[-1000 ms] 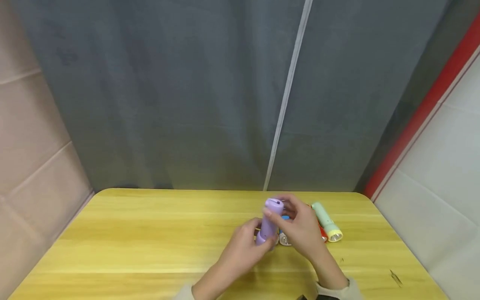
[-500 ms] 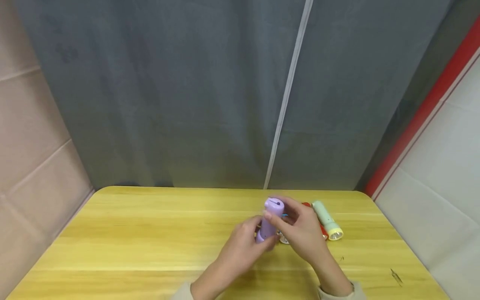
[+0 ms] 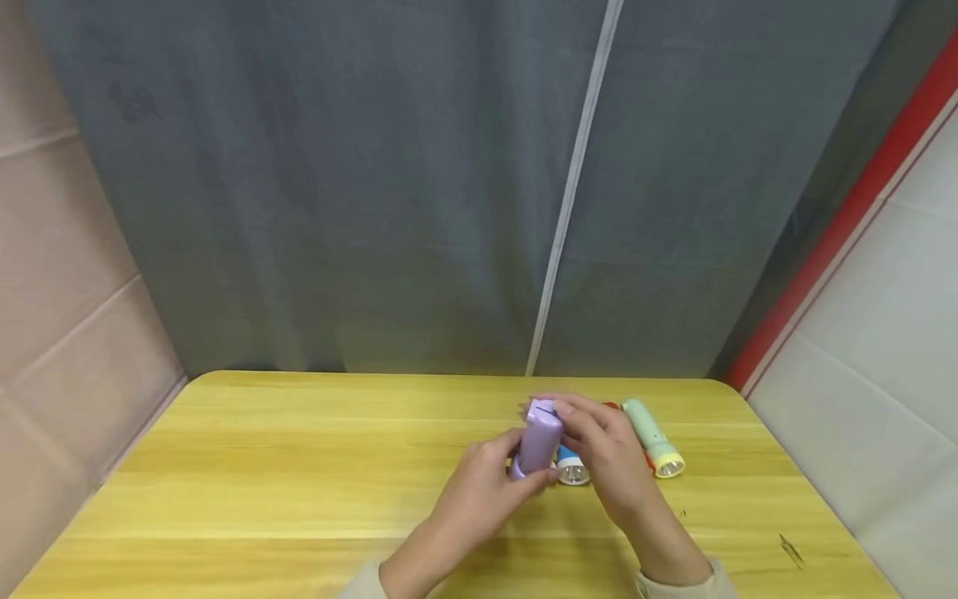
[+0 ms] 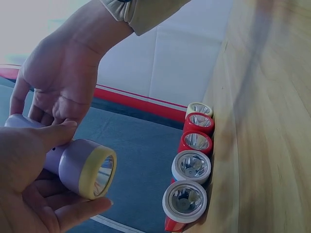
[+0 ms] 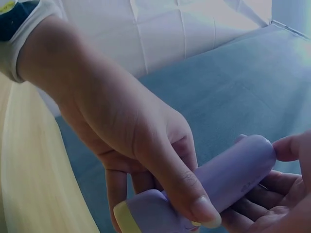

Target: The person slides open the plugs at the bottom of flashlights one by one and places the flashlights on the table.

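A purple flashlight (image 3: 540, 443) with a pale yellow head ring is held up over the table, tail end upward. My left hand (image 3: 479, 491) grips it near the head, thumb across the barrel, as the right wrist view also shows. At the tail is my right hand (image 3: 612, 462), its thumb on the end and its fingers behind. The lens faces away from the hands in the left wrist view, where the yellow ring (image 4: 97, 172) shows plainly. A small strap loop or slot sits at the tail.
Several flashlights lie side by side on the wooden table (image 3: 299, 466), right of the hands: a blue and white one (image 3: 573, 472), red ones (image 4: 196, 141) and a light green one (image 3: 649, 428). A grey curtain (image 3: 337, 208) hangs behind the table.
My right thumb has shifted from the barrel's side up to the tail end, and the flashlight has tilted slightly. The blue and white flashlight shows more now. My left hand keeps its grip.
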Tool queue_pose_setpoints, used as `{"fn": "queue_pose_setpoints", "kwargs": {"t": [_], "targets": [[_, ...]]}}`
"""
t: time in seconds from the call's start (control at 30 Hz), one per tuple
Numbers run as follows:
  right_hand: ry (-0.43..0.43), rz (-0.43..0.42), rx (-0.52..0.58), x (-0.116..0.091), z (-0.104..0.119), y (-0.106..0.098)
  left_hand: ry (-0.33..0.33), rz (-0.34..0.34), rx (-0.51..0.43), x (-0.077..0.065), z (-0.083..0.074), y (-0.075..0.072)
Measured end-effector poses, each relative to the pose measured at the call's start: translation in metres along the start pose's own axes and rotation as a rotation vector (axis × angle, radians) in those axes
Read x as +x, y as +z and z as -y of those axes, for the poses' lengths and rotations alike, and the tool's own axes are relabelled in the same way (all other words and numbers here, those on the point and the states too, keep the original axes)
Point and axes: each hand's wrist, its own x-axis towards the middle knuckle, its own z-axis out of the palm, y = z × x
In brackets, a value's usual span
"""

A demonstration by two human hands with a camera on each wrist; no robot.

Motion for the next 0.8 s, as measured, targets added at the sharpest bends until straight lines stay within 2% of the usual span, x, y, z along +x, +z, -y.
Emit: {"fn": "queue_pose_setpoints", "kwargs": {"t": [0.27, 0.8], "targets": [[0.026, 0.044, 0.133, 0.0046, -0.0069, -0.0006, 0.015, 0.008, 0.013, 0.0000, 0.0031, -0.0001], [0.003, 0.088, 0.166, 0.0038, -0.0041, -0.0021, 0.023, 0.032, 0.090, -0.0024, 0.0011, -0.0020]]}}
